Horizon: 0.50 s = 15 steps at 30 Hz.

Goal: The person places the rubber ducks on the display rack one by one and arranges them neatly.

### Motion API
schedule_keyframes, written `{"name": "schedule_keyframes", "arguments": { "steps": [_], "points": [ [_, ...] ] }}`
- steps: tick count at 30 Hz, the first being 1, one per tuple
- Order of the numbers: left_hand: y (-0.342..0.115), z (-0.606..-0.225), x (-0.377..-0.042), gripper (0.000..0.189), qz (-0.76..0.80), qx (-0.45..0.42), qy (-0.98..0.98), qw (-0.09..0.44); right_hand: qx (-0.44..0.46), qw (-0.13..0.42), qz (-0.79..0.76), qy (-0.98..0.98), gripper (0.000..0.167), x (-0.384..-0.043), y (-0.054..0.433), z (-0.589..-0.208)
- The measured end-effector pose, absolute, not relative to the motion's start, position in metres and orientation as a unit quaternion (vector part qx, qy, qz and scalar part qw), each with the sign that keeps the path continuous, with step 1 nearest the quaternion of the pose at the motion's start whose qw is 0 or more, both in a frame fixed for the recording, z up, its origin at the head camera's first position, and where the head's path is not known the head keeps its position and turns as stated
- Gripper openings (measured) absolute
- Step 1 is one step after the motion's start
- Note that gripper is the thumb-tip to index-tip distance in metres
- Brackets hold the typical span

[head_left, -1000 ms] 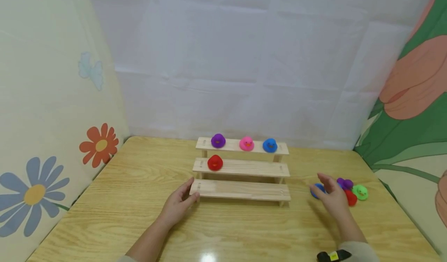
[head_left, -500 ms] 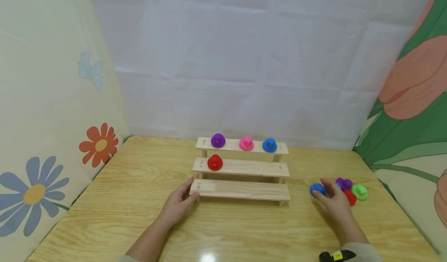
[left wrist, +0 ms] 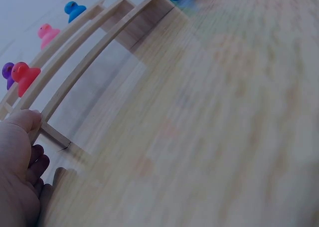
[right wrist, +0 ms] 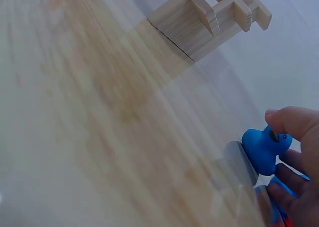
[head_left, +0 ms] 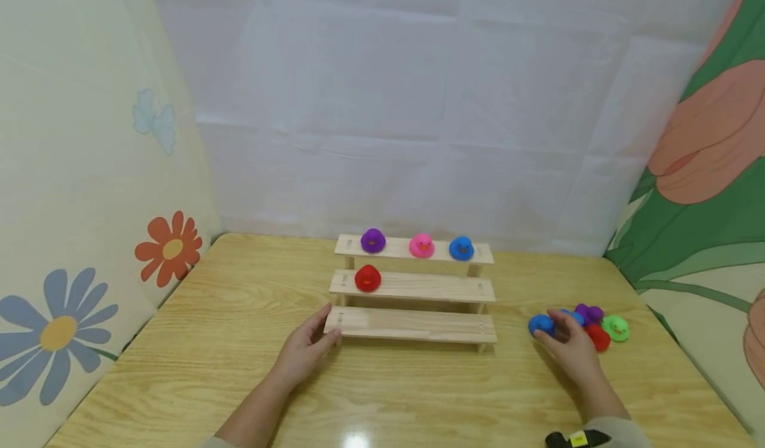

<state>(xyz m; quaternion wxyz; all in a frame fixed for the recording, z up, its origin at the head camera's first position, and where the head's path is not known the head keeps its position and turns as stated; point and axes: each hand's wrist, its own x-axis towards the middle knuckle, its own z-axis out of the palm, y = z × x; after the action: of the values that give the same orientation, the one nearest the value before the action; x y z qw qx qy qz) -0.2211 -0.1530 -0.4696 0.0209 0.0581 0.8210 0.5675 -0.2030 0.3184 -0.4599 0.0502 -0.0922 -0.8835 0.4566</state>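
Observation:
My left hand (head_left: 303,352) holds the left end of the lowest board of a three-step wooden shelf (head_left: 412,322), thumb at its front edge. In the left wrist view, the thumb lies against the shelf's end (left wrist: 55,135). At the right, my right hand (head_left: 570,348) pinches a blue rubber duck (head_left: 540,325) between thumb and fingers, low at the table. The right wrist view has the thumb by the head of this blue duck (right wrist: 261,149). Purple (head_left: 373,241), pink (head_left: 422,245) and blue ducks (head_left: 461,248) sit on the top step, a red duck (head_left: 367,278) on the middle one.
Beside my right hand lie a second blue duck (head_left: 572,316), a purple duck (head_left: 590,314), a red duck (head_left: 598,338) and a green duck (head_left: 616,328). A white cloth (head_left: 382,103) hangs behind the wooden table (head_left: 418,395); patterned panels flank it.
My right hand's fingers have closed in on the blue duck, which has shifted slightly left, showing more of the second blue duck. The left hand and shelf stay put.

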Motion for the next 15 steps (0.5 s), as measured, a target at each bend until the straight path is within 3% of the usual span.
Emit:
{"name": "schedule_keyframes", "arguments": {
  "steps": [15],
  "points": [
    [-0.1525,-0.4682,-0.2207,0.066,0.566,0.06,0.822,0.019,-0.085,0.036,0.437,-0.895,0.063,-0.2082,0.3214,-0.4628]
  ]
}}
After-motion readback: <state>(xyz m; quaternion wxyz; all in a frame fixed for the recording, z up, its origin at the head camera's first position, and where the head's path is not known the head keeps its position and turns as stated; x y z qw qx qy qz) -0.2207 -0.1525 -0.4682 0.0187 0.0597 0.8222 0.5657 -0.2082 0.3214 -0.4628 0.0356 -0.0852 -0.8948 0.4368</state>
